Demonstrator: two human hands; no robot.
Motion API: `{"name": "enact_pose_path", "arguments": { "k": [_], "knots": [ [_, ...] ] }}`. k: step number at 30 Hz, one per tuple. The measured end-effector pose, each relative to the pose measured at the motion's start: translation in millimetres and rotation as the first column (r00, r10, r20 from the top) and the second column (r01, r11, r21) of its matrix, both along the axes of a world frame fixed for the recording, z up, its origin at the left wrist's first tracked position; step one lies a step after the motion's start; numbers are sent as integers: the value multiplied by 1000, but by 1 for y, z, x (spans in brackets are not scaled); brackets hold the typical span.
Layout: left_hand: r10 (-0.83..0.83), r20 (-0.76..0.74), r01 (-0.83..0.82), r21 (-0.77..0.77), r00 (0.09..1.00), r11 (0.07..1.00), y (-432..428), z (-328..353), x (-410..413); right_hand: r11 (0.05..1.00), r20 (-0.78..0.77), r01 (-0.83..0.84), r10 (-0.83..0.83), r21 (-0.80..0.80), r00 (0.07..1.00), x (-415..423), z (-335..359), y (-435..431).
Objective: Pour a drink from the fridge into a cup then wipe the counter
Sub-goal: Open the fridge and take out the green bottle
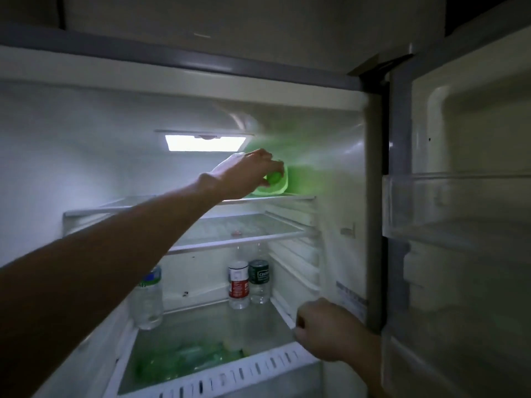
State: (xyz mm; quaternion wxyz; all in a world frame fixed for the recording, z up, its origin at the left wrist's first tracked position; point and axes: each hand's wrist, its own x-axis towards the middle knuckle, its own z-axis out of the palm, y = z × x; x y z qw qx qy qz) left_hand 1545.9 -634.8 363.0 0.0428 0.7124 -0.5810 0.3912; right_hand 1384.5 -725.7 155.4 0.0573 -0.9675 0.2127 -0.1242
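My left hand (250,170) reaches up and far into the fridge (86,145), fingers wrapped on the green jug (277,182) on the top shelf (143,203), back right; my right hand (321,331) hangs low, loosely curled, empty, well apart from it.

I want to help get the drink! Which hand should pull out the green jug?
Probably the left hand: it is already on the green jug on the top shelf. The right hand is down low near the fridge's edge.
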Motion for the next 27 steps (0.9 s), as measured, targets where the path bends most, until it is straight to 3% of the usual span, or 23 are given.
{"name": "enact_pose_path", "arguments": {
  "k": [8,14,21,27],
  "knots": [
    [-34,97,35,-9,995,999,29,-7,-38,1000,-134,-9,11,19,991,-3,9,9],
    [-153,-121,132,-163,981,978,18,-22,-23,998,-50,-37,39,49,998,-7,11,10],
    [-149,-345,49,-283,927,958,-10,-34,15,1000,-92,12,-12,1,996,-12,9,13],
    [-190,-350,47,-379,917,924,-5,-35,13,999,-97,8,-12,-44,995,-21,6,28]
  ]
}}
